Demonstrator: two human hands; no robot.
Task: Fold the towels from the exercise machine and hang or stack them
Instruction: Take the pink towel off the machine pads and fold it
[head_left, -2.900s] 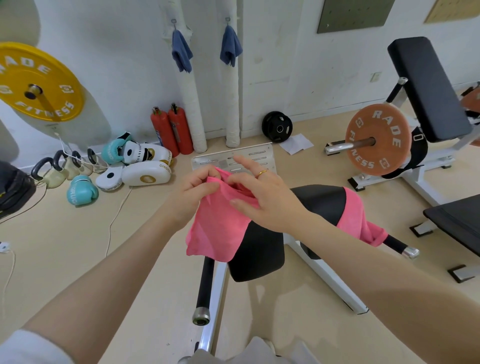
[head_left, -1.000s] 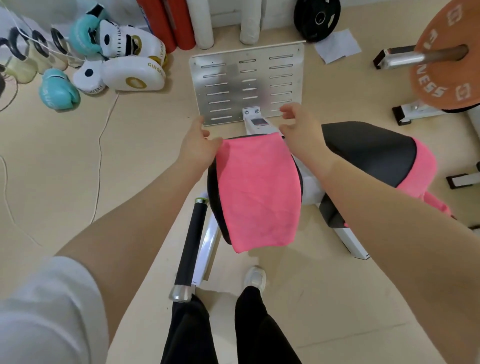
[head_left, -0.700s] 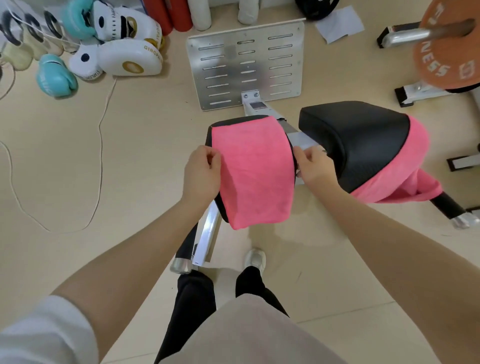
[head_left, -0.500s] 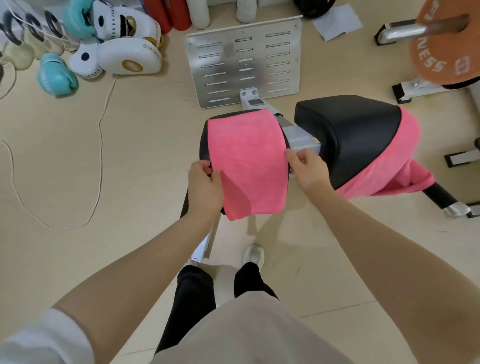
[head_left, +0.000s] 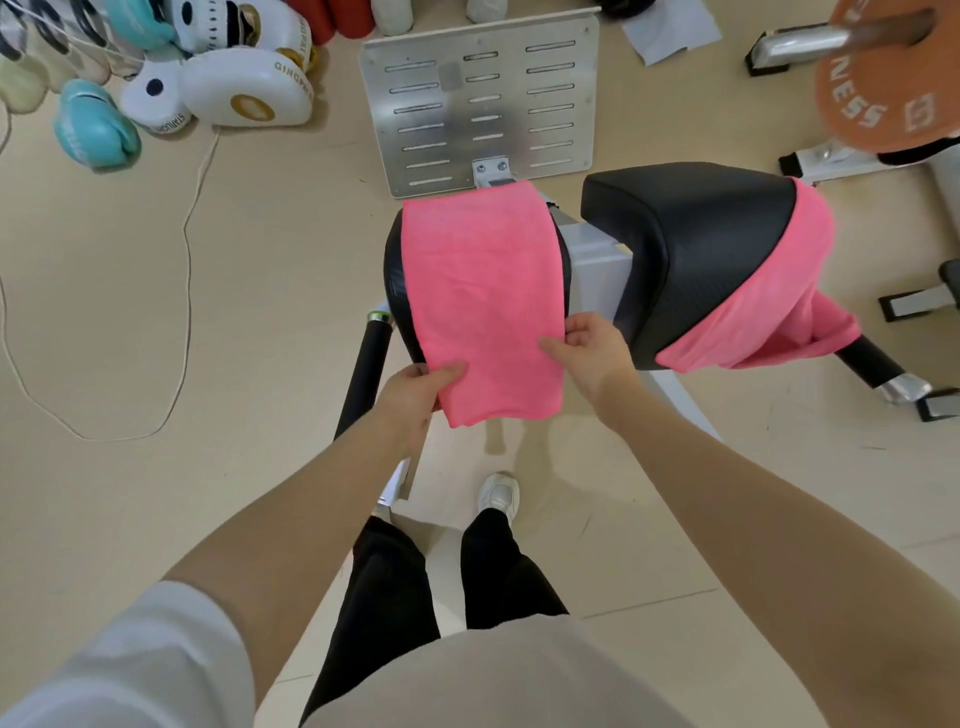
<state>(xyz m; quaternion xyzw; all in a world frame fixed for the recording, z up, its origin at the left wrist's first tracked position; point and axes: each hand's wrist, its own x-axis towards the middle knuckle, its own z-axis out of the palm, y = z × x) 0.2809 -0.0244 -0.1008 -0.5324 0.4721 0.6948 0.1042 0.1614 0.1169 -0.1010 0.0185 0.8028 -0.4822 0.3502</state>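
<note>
I am pinching the folded pink towel, draped over the black pad, with my left hand and right hand.

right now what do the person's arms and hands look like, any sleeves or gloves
Both forearms are bare. The left arm has a white sleeve at the upper arm, near the frame's lower left corner; no sleeve shows on the right arm. The left hand and right hand are bare, with no gloves or watch visible.
</note>
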